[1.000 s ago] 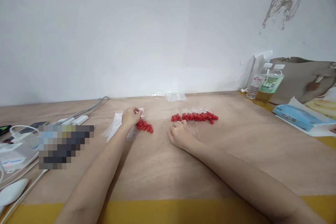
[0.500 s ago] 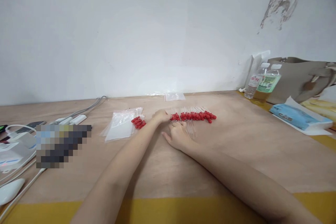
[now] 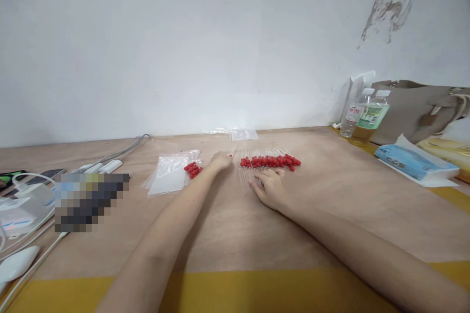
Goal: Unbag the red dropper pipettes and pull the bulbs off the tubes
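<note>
My left hand point(image 3: 221, 160) is closed in a pinch to the left of the row, with a thin pale stick and a bit of red showing at its fingertips, like a red-bulbed dropper. Several red-bulbed droppers point(image 3: 271, 161) lie side by side, their thin stems towards the wall. In front of them lie several loose clear glass tubes point(image 3: 243, 178). Over the right part of these tubes rests my right hand point(image 3: 273, 188), thumb apart from the outstretched fingers. A small pile of red rubber bulbs point(image 3: 193, 170) sits left of my left hand.
Clear zip bags point(image 3: 167, 176) are stacked on the left, and another bag point(image 3: 244, 135) lies by the wall. Cables and a white power strip point(image 3: 110, 166) occupy the left side. On the right are two bottles point(image 3: 370, 117), a tissue pack point(image 3: 414, 161) and a grey handbag point(image 3: 407, 112).
My left hand has drawn slightly left, away from the row, with the thin stick at its fingertips. My right hand has slid right, uncovering the glass tubes on the left.
</note>
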Demonstrator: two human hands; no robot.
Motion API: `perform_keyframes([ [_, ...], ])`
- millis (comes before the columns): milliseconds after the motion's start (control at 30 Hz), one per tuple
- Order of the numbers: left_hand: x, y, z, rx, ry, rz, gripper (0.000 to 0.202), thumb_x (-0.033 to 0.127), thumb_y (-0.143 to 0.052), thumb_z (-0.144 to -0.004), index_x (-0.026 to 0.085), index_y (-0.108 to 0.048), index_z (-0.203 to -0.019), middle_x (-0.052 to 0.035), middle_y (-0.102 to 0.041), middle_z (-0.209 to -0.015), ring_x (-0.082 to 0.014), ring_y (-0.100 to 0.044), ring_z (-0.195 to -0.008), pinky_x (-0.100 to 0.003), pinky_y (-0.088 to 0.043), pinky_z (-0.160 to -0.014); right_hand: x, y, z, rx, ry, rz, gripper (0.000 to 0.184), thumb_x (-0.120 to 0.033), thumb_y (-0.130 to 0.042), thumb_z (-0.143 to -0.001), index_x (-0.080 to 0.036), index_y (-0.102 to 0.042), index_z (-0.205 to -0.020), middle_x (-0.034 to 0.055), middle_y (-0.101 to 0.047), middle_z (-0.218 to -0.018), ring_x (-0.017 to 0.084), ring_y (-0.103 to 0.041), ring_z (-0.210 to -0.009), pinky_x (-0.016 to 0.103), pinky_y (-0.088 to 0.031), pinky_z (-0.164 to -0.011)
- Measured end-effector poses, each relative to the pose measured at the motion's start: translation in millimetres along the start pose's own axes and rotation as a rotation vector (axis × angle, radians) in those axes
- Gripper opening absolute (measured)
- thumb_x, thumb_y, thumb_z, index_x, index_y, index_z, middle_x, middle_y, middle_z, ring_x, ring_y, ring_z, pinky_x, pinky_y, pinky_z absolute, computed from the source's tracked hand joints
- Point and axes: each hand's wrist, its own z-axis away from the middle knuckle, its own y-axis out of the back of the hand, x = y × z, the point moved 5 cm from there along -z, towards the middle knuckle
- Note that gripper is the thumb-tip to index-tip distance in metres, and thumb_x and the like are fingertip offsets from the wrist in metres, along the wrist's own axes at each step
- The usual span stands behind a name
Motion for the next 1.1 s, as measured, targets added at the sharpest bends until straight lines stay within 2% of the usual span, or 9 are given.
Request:
perform_keyframes([
  [133,-4.9,8.8,34.2,0.183,-0.166,-0.03,0.021,0.026,-0.035,-0.083,0.015,-0.051,-0.092,-0.0115,-0.061,-0.092,-0.0222,-0.056,-0.086,-0.031,-0.04,-0.071,9.3,12.5,6.5,0.15,-0.013,-0.065,0.027,-0.034,-0.046,-0.083,-0.017,-0.059,-0.099,0.0062,-0.059,-0.084,0.018,-0.052,-0.082,0.034,-0.028,-0.079],
  [233,-14.0,6.3,69.8,0.237,-0.368,-0.071,0.014,0.026,-0.04,-0.084,0.019,-0.05,-0.088,-0.0055,-0.059,-0.093,-0.019,-0.052,-0.093,-0.031,-0.036,-0.081,5.0,23.3,7.7,0.225,0.077,-0.048,0.041,-0.036,-0.047,-0.081,-0.016,-0.05,-0.116,0.012,-0.053,-0.106,0.023,-0.047,-0.099,0.036,-0.031,-0.083],
  [333,-20.9,-0.1,104.5,0.382,-0.672,-0.2,0.017,0.029,-0.04,-0.085,0.018,-0.052,-0.081,-0.0053,-0.059,-0.082,-0.0197,-0.052,-0.083,-0.034,-0.035,-0.078,-7.5,24.1,8.1,0.18,0.24,0.012,0.048,-0.039,-0.046,-0.082,-0.017,-0.043,-0.125,0.0134,-0.045,-0.123,0.025,-0.039,-0.112,0.039,-0.028,-0.09],
  [433,-29.8,-5.0,121.5,0.503,-0.759,-0.178,0.017,0.03,-0.042,-0.085,0.018,-0.052,-0.08,-0.0043,-0.06,-0.077,-0.0182,-0.052,-0.077,-0.034,-0.035,-0.075,-20.7,16.8,10.4,0.082,0.413,0.066,0.042,-0.04,-0.043,-0.084,-0.021,-0.046,-0.122,0.0099,-0.045,-0.127,0.025,-0.034,-0.118,0.043,-0.02,-0.096],
  [500,-31.1,-6.5,125.7,0.541,-0.793,-0.12,0.013,0.027,-0.044,-0.085,0.018,-0.052,-0.082,-0.0031,-0.061,-0.078,-0.0163,-0.053,-0.075,-0.033,-0.035,-0.075,-24.3,12.8,11.3,0.062,0.45,0.073,0.036,-0.038,-0.042,-0.086,-0.021,-0.05,-0.117,0.0085,-0.05,-0.122,0.023,-0.035,-0.116,0.044,-0.017,-0.097],
  [633,-25.8,-5.1,130.0,0.581,-0.875,-0.053,0.009,0.024,-0.047,-0.084,0.017,-0.053,-0.086,-0.0023,-0.063,-0.08,-0.0149,-0.053,-0.074,-0.032,-0.036,-0.076,-22.6,8.0,10.5,0.074,0.41,0.035,0.026,-0.031,-0.041,-0.087,-0.021,-0.058,-0.105,0.005,-0.063,-0.089,0.018,-0.048,-0.094,0.041,-0.019,-0.093],
  [733,-20.1,-3.3,131.2,0.578,-0.889,-0.076,0.018,0.029,-0.049,-0.083,0.018,-0.055,-0.095,-0.0056,-0.062,-0.092,-0.0181,-0.052,-0.086,-0.034,-0.036,-0.079,-22.0,6.0,10.6,0.077,0.403,-0.017,0.024,-0.027,-0.041,-0.088,-0.021,-0.062,-0.097,0.0018,-0.06,-0.07,0.014,-0.047,-0.076,0.037,-0.022,-0.088],
  [833,-12.7,-5.1,131.2,0.513,-0.927,-0.125,0.022,0.036,-0.051,-0.082,0.022,-0.06,-0.096,-0.0058,-0.059,-0.107,-0.0208,-0.048,-0.098,-0.036,-0.035,-0.082,-24.4,3.7,10.7,0.053,0.416,-0.074,0.023,-0.027,-0.042,-0.087,-0.021,-0.063,-0.094,0.001,-0.059,-0.066,0.013,-0.045,-0.071,0.035,-0.023,-0.084],
  [1100,-6.4,-8.8,134.0,0.362,-1.023,-0.192,0.022,0.03,-0.043,-0.086,0.019,-0.059,-0.077,-0.001,-0.063,-0.09,-0.0173,-0.049,-0.093,-0.039,-0.029,-0.09,-32.0,9.0,14.7,0.1,0.503,-0.125,0.022,-0.029,-0.045,-0.086,-0.02,-0.063,-0.078,-0.001,-0.058,-0.061,0.011,-0.041,-0.066,0.033,-0.022,-0.08],
])
